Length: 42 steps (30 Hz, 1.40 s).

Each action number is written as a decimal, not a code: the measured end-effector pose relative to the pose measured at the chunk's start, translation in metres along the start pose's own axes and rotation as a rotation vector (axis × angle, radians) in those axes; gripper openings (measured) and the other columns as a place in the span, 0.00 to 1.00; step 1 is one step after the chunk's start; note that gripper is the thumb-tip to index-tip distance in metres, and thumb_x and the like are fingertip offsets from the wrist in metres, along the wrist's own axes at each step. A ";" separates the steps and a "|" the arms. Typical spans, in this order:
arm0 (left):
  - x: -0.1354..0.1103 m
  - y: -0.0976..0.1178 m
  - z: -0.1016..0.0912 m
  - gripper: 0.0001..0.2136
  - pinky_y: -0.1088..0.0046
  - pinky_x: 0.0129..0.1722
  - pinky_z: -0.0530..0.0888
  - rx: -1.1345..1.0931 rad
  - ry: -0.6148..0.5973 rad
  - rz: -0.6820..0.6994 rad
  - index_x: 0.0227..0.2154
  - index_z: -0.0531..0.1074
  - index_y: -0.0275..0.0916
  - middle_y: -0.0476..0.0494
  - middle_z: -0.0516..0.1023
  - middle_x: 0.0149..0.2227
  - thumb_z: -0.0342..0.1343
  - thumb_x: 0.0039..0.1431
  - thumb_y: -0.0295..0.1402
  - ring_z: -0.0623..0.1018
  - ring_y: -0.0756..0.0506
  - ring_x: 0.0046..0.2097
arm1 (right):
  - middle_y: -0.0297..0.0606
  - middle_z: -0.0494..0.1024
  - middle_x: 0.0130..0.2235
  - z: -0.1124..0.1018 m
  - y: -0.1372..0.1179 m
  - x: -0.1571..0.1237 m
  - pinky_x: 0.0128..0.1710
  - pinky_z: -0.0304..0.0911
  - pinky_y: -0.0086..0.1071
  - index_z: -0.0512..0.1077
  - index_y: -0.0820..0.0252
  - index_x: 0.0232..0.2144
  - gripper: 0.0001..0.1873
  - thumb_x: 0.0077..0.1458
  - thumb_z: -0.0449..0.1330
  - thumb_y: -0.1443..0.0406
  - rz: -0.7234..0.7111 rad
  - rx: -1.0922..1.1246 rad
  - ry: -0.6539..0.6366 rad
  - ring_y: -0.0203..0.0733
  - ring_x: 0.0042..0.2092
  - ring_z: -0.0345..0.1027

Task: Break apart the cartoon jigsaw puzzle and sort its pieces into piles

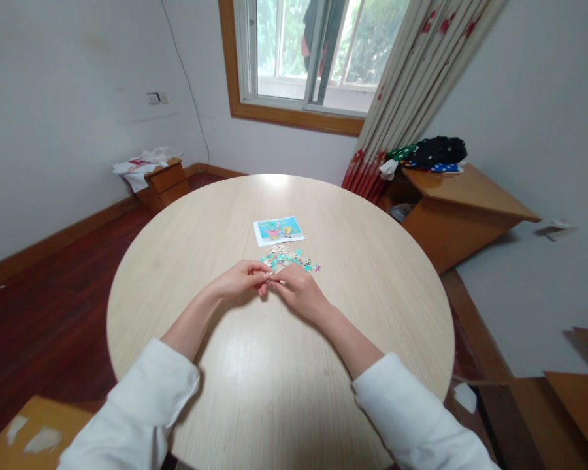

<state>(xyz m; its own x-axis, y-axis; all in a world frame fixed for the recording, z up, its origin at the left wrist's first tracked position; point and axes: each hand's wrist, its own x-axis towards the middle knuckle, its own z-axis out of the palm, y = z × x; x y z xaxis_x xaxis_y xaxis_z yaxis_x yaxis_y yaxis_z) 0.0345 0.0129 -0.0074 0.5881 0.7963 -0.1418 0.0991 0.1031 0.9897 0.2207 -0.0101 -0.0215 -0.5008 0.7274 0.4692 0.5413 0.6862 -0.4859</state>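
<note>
Where my left grip meets my right grip: thumbs and fingers drawn in close, fingertips together or almost so; whether anything sits between them is too small for me to tell.
Puzzle pieces: a loose pile just beyond my fingers, about midway between the left and right edges of the round worktop, toward its far edge.
Weight and stiffness: I judge each piece very light, thin and stiff like card, apt to slide on the smooth surface.
Weak spots: the little tabs, I'd guess, which could bend or fray under a hard squeeze.
Best hold: a gentle thumb-and-forefinger pinch on a piece's sides, clear of the tabs.
Colours: turquoise and pale tan, with flecks of pink; the plain tan ones may be lying face down.
Picture sheet: flat beyond the pile, white-bordered, mostly blue, with pink and yellow figures.
</note>
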 end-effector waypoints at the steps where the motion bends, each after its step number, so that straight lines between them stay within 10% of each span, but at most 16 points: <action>1: 0.000 0.000 -0.002 0.17 0.73 0.29 0.68 0.016 0.017 0.004 0.30 0.72 0.33 0.50 0.72 0.20 0.63 0.48 0.44 0.72 0.52 0.24 | 0.39 0.78 0.34 0.000 0.001 0.000 0.42 0.60 0.34 0.75 0.57 0.37 0.07 0.59 0.57 0.65 -0.013 0.010 0.005 0.40 0.39 0.68; 12: -0.008 -0.004 -0.022 0.05 0.78 0.20 0.63 0.182 0.219 -0.134 0.27 0.71 0.35 0.50 0.72 0.19 0.59 0.46 0.29 0.68 0.54 0.19 | 0.41 0.77 0.38 -0.009 0.007 0.000 0.41 0.57 0.36 0.76 0.61 0.33 0.09 0.48 0.67 0.63 0.176 -0.237 -0.139 0.44 0.42 0.67; 31: -0.013 0.008 -0.022 0.06 0.77 0.16 0.63 0.386 0.336 -0.316 0.22 0.68 0.36 0.54 0.69 0.13 0.61 0.41 0.26 0.67 0.52 0.15 | 0.41 0.79 0.35 -0.012 0.002 0.004 0.38 0.55 0.32 0.75 0.61 0.30 0.10 0.58 0.54 0.69 0.311 -0.364 -0.176 0.41 0.38 0.69; 42: -0.013 0.008 -0.026 0.06 0.77 0.17 0.64 0.404 0.365 -0.358 0.22 0.67 0.37 0.54 0.69 0.13 0.60 0.41 0.26 0.68 0.51 0.16 | 0.33 0.72 0.25 0.002 -0.021 0.001 0.33 0.54 0.27 0.72 0.62 0.23 0.08 0.50 0.57 0.75 0.212 0.064 -0.265 0.33 0.29 0.61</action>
<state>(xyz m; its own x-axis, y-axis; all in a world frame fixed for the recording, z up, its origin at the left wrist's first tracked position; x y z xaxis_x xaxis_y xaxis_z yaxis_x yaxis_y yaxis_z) 0.0066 0.0190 0.0027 0.1593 0.9131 -0.3755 0.5738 0.2239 0.7878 0.2075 -0.0239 -0.0124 -0.5438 0.8258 0.1492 0.6130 0.5124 -0.6014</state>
